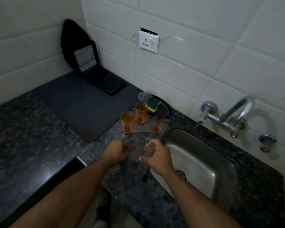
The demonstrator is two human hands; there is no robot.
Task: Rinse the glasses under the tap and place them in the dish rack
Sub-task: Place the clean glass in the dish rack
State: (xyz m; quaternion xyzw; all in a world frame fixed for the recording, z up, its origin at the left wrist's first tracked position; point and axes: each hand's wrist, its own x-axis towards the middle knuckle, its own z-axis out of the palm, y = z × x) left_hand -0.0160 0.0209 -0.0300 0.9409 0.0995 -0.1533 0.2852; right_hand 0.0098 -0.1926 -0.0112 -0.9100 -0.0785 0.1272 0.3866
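Note:
My right hand grips a small clear glass at the left rim of the steel sink. Beside it, my left hand is curled over the counter, seemingly round a second clear glass that shows only faintly. Behind my hands stand three glasses on the granite counter: two orange-tinted ones and a clearer one with a reddish base. The metal tap is mounted on the tiled wall above the sink's far side. No water is visible running.
A dark mat lies on the counter to the left, with a black folding stand leaning on the wall behind it. A yellow-green sponge and a steel scrubber sit by the wall. A wall socket and a small valve are nearby.

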